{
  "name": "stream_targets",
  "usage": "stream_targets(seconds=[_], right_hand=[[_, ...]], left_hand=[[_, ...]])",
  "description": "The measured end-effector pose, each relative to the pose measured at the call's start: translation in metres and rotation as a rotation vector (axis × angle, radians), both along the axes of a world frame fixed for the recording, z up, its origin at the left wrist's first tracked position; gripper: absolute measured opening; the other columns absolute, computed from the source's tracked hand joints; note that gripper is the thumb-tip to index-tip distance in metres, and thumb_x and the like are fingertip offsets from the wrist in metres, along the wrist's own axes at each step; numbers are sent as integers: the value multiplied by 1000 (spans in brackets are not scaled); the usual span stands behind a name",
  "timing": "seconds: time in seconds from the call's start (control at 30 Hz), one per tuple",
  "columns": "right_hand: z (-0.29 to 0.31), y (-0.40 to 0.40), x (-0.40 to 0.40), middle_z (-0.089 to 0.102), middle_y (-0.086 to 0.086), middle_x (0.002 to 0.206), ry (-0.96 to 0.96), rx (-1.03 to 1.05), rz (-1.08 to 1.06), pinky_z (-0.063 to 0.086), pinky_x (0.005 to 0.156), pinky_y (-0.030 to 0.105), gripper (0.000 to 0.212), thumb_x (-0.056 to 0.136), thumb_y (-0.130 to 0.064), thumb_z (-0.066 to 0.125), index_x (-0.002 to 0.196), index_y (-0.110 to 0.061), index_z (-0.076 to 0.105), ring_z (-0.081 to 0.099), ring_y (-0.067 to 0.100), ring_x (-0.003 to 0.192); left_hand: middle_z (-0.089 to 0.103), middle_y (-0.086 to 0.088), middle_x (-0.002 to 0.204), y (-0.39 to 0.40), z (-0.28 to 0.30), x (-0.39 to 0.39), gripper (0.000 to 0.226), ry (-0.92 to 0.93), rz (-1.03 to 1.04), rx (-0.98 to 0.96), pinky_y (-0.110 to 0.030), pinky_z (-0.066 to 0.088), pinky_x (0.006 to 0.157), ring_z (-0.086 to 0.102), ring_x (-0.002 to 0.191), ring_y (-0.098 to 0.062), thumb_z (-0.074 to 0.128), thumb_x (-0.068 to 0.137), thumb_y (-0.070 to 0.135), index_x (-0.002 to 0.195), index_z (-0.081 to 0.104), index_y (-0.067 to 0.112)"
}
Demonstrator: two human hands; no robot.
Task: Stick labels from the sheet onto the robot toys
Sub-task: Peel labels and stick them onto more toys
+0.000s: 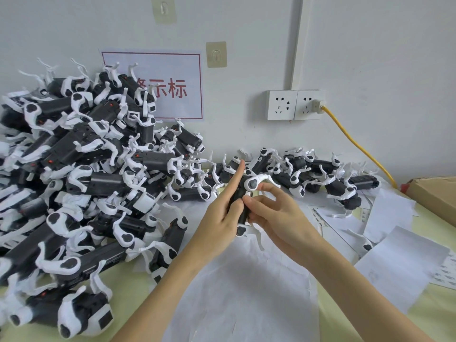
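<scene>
**Label Application: Toy Held in Both Hands**

Nearest the camera, two bare forearms reach forward over white paper (246, 280) spread on a pale yellow-green table (439, 314). Both hands meet above the paper, near the middle of the view.

The left hand (222, 215) grips the held toy (243, 206) along its dark body. The thumb and lower fingers curl around the body; the index finger is straight and points up and away from the camera.

The right hand (274, 213) holds the same toy from the other side. Its thumb and fingers are curled in against the dark body, just below a white leg joint. A small white piece shows at the fingertips; whether it is a label cannot be told.

The held toy is black with white legs. It stands roughly upright between the hands, clear of the table, with one white leg arching over the right hand and another hanging below.

A large pile (74, 174) of the same toys fills the left side, stacked against the wall. A lower row (308, 176) of toys lies behind the hands, along the wall.

Label sheets (340, 225) and loose white papers lie to the right of the hands. A cardboard box (436, 191) sits at the far right edge.

On the wall: a red-bordered sign (172, 87), two sockets (294, 104), and a yellow cable (355, 141) plugged into the right one.
</scene>
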State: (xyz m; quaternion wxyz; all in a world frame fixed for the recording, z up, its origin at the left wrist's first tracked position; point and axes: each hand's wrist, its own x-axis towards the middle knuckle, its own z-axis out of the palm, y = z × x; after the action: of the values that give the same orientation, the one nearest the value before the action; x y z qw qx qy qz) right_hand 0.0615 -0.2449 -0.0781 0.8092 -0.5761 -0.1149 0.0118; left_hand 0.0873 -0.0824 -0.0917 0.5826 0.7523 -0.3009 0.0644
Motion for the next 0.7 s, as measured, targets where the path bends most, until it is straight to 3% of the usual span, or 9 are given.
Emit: stream_targets(seconds=[0.07, 0.1, 0.23, 0.33, 0.4, 0.47, 0.53, 0.6, 0.7], right_hand=[[2, -2, 1, 63, 6, 80, 37, 49, 45, 55, 76, 26, 37, 90, -9, 75, 120, -9, 53, 60, 19, 72], [3, -3, 1, 63, 5, 79, 57, 78, 70, 55, 76, 27, 33, 92, -6, 73, 119, -10, 54, 59, 19, 73], [3, -6, 4, 61, 5, 81, 67, 129, 88, 57, 78, 27, 25, 95, -9, 73, 115, -12, 58, 56, 18, 71], [1, -6, 6, 57, 7, 79, 25, 99, 61, 57, 79, 28, 17, 95, -10, 75, 106, -14, 64, 55, 19, 71], [-1, -7, 7, 59, 8, 77, 3, 70, 79, 57, 80, 29, 11, 95, -5, 73, 98, -15, 67, 57, 21, 71], [-4, -9, 7, 60, 9, 79, 0, 11, 103, 56, 83, 32, 20, 92, 1, 73, 102, -12, 62, 61, 23, 75], [-6, -9, 7, 59, 7, 81, 22, -8, 120, 55, 84, 33, 28, 88, 1, 75, 107, -13, 59, 62, 23, 78], [-7, -8, 8, 60, 7, 84, 66, 51, 130, 55, 84, 33, 29, 89, -9, 78, 108, -14, 57, 60, 23, 77], [-8, -7, 8, 60, 3, 77, 43, 46, 100, 55, 81, 32, 29, 91, -20, 80, 107, -13, 56, 57, 21, 73]], left_hand=[[33, 39, 160, 0, 2, -1, 65, -14, -11, 10, -3, 28, 111, 38, 146, 8, 35, 106, 18, 165, 25, 43], [30, 38, 162, 0, 2, -2, 65, -21, -15, 13, -3, 26, 111, 35, 147, 9, 36, 106, 17, 165, 25, 41], [31, 46, 157, -1, 3, -4, 67, -60, -11, 27, 1, 35, 96, 49, 109, 22, 37, 105, 13, 165, 23, 41], [32, 46, 156, -1, 4, -6, 67, -68, -5, 20, -1, 35, 101, 47, 115, 23, 36, 105, 12, 165, 23, 40], [29, 35, 164, -1, 4, -6, 66, -65, -7, 38, -8, 28, 116, 37, 142, 15, 36, 105, 11, 165, 24, 36], [25, 24, 169, 1, 3, -4, 65, -71, -16, 59, -13, 17, 125, 21, 154, 9, 36, 108, 5, 166, 24, 32], [24, 25, 169, 2, 4, -2, 65, -50, -13, 68, -13, 20, 123, 21, 152, 12, 35, 110, -1, 165, 24, 32], [25, 27, 167, 2, 4, -2, 66, -47, -9, 68, -4, 27, 112, 29, 144, 21, 35, 110, -1, 165, 24, 33], [27, 30, 165, 1, 4, -3, 64, -63, -8, 62, 1, 27, 106, 34, 137, 24, 36, 108, 7, 166, 25, 34]])
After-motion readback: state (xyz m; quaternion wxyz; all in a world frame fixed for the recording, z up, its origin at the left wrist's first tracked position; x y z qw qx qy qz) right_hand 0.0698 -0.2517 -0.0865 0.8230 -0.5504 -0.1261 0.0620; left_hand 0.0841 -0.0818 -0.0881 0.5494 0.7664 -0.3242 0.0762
